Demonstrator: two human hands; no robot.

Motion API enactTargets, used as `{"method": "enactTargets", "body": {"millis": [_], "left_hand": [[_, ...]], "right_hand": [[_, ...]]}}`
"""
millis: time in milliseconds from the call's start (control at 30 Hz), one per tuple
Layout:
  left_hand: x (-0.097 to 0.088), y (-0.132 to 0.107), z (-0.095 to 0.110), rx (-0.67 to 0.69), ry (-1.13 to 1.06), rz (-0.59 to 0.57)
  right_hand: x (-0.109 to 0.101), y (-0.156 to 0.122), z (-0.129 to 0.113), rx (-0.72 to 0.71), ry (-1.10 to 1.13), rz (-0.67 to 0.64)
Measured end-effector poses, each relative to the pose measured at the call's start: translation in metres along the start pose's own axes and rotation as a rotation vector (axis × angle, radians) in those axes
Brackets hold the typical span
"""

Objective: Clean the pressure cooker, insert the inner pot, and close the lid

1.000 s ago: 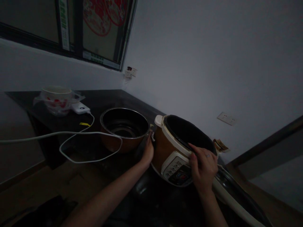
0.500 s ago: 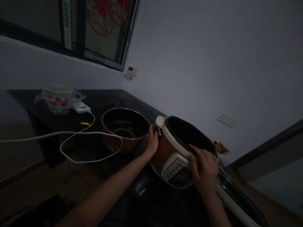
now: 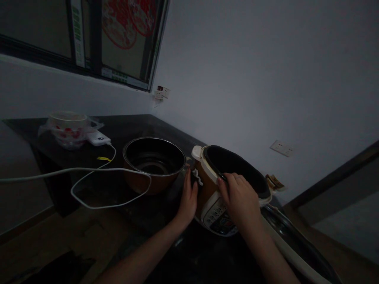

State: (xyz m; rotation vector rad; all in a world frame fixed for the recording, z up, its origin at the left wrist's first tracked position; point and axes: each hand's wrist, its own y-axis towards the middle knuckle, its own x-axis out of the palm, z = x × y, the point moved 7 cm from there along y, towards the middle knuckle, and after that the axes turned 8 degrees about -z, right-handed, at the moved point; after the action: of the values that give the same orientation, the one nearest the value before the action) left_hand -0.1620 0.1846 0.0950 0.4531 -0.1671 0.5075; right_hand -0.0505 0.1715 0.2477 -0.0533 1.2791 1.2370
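The rice cooker (image 3: 204, 195), brown with white trim and a button panel on its front, has its lid up and a dark inside showing. My left hand (image 3: 187, 199) is at the cooker's left side, fingers pointing up and holding it beside a small white crumpled bit. Over the front rim, my right hand (image 3: 241, 195) has its fingers hooked inside and its thumb outside, covering part of the panel. Just left of the cooker stands a round pot (image 3: 142, 181), brown outside and dark inside, with nothing visible in it.
A white cable (image 3: 103, 169) loops across the front of the pot from a white device (image 3: 99, 138). Behind it, a bowl (image 3: 68, 126) sits in a plastic bag on the dark counter (image 3: 139, 122). At lower right, a long dark piece with a pale edge (image 3: 296, 240) stretches beside my right arm.
My right hand has slid left along the cooker's front rim. My left hand has shifted slightly lower on the cooker's side, its fingers straighter. The view has tilted a little.
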Motion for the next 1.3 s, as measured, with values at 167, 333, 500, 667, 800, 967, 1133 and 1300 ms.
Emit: {"method": "enactTargets", "body": {"millis": [167, 333, 500, 667, 800, 967, 1133, 1300], "left_hand": [[0.004, 0.006, 0.009, 0.056, 0.053, 0.024], [0.000, 0.042, 0.012, -0.027, 0.007, 0.035], [-0.003, 0.063, 0.021, -0.020, -0.002, 0.033], [-0.007, 0.069, 0.029, -0.001, -0.013, 0.024], [-0.009, 0.078, 0.028, -0.006, -0.039, 0.002], [-0.009, 0.085, 0.028, -0.012, -0.057, -0.026], [0.001, 0.041, 0.030, -0.024, -0.019, -0.017], [0.032, -0.042, 0.028, 0.067, 0.129, -0.121]], "right_hand": [[0.002, -0.003, 0.000, 0.024, 0.026, 0.082], [0.001, -0.008, 0.010, -0.016, 0.094, 0.101], [-0.007, -0.015, 0.018, -0.099, 0.156, 0.157], [-0.009, -0.023, 0.029, -0.163, 0.253, 0.178], [-0.008, -0.026, 0.039, -0.191, 0.332, 0.190], [-0.007, -0.028, 0.053, -0.183, 0.403, 0.157], [-0.004, -0.035, 0.069, -0.201, 0.445, 0.164], [-0.002, -0.038, 0.074, -0.179, 0.440, 0.169]]}}
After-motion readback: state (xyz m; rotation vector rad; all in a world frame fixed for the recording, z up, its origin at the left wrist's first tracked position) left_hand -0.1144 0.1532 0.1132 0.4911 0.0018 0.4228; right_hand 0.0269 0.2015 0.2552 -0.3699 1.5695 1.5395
